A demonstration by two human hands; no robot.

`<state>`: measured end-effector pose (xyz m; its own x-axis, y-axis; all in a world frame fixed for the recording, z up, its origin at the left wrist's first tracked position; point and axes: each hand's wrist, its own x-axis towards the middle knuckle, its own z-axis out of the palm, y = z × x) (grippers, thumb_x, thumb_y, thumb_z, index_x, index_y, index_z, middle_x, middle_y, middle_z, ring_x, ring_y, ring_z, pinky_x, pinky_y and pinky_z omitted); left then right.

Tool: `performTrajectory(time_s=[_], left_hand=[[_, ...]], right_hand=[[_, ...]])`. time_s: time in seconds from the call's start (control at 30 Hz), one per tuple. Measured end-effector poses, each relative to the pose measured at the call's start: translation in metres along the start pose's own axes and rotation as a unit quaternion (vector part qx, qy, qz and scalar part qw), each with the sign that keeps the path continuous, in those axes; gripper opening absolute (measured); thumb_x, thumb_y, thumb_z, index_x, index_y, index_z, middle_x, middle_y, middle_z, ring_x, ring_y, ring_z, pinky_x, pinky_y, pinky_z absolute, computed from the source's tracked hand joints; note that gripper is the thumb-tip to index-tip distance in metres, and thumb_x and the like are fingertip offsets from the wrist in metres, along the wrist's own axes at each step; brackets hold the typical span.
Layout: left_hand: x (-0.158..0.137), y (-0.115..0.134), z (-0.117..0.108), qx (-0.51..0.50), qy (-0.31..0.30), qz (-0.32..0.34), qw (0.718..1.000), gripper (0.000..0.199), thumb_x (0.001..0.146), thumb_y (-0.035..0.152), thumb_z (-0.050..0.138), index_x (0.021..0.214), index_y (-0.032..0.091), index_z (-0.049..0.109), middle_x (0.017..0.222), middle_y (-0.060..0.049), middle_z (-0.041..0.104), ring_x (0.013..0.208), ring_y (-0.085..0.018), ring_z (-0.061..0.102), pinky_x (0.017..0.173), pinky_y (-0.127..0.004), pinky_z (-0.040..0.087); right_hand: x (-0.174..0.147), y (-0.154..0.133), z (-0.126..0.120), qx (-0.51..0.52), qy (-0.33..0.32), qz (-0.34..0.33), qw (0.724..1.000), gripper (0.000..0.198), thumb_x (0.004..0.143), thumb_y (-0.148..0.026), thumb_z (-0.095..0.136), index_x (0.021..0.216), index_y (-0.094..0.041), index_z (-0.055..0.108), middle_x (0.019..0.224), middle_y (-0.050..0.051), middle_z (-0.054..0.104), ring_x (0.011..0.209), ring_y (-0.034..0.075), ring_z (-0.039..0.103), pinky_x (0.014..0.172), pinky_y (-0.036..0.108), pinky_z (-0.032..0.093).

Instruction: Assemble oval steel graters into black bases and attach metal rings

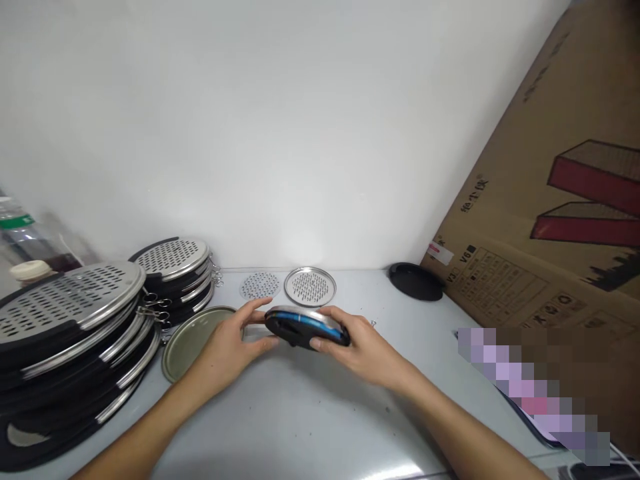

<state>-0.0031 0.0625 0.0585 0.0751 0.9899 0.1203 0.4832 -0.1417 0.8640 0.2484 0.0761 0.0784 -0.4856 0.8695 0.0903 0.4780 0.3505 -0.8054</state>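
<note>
Above the middle of the table, a round black disc (295,330) with a blue band and a silvery upper rim is held tilted. My right hand (357,343) grips its right end, thumb on the near side and fingers over the top. At the left end, my left hand (240,337) has its thumb and fingers around the edge, with the index finger lifted off. Behind the disc lie a round perforated metal plate (310,287) with a rim and a thinner perforated plate (260,285). A round olive-green plate (187,347) lies partly behind my left hand.
Stacked black-and-silver perforated discs (75,300) with metal rings fill the left, beside a smaller stack (173,260). A bottle (23,230) stands behind them. A black round lid (416,281) lies at the back right, near a large cardboard box (505,267). A blurred item (530,393) is at right.
</note>
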Motion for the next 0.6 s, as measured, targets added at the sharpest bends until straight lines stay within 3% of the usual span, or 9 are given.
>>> performTrajectory(time_s=[0.1, 0.2, 0.4, 0.6], left_hand=[[0.003, -0.003, 0.001, -0.051, -0.002, 0.011, 0.999, 0.045, 0.078, 0.035, 0.068, 0.121, 0.024, 0.06, 0.107, -0.005, 0.07, 0.106, -0.025, 0.064, 0.096, -0.039, 0.047], [0.005, -0.005, 0.001, -0.074, -0.008, -0.014, 0.997, 0.041, 0.079, 0.038, 0.066, 0.115, 0.021, 0.063, 0.096, -0.005, 0.069, 0.094, -0.022, 0.066, 0.087, -0.035, 0.051], [0.006, -0.009, 0.006, -0.078, -0.057, -0.041, 0.994, 0.043, 0.078, 0.041, 0.066, 0.115, 0.018, 0.063, 0.088, -0.004, 0.068, 0.084, -0.02, 0.065, 0.078, -0.031, 0.051], [0.003, -0.008, 0.007, -0.032, -0.065, -0.054, 0.996, 0.046, 0.08, 0.041, 0.063, 0.118, 0.016, 0.06, 0.086, -0.004, 0.067, 0.081, -0.02, 0.065, 0.077, -0.032, 0.05]], right_hand=[[0.004, 0.006, 0.0, 0.104, -0.012, 0.007, 0.994, 0.038, 0.086, -0.047, 0.059, 0.113, -0.02, 0.061, 0.103, 0.004, 0.07, 0.094, 0.022, 0.064, 0.08, 0.032, 0.05], [0.007, 0.016, -0.002, 0.151, -0.029, 0.019, 0.988, 0.037, 0.084, -0.042, 0.063, 0.113, -0.019, 0.061, 0.104, 0.004, 0.07, 0.094, 0.022, 0.065, 0.08, 0.032, 0.051], [0.012, 0.032, -0.005, 0.064, -0.075, 0.074, 0.992, 0.032, 0.082, -0.042, 0.063, 0.1, -0.016, 0.067, 0.087, 0.005, 0.071, 0.075, 0.018, 0.064, 0.061, 0.026, 0.048], [0.017, 0.038, 0.0, -0.044, -0.048, 0.052, 0.997, 0.027, 0.08, -0.041, 0.064, 0.093, -0.019, 0.071, 0.082, 0.001, 0.07, 0.072, 0.016, 0.061, 0.059, 0.023, 0.043]])
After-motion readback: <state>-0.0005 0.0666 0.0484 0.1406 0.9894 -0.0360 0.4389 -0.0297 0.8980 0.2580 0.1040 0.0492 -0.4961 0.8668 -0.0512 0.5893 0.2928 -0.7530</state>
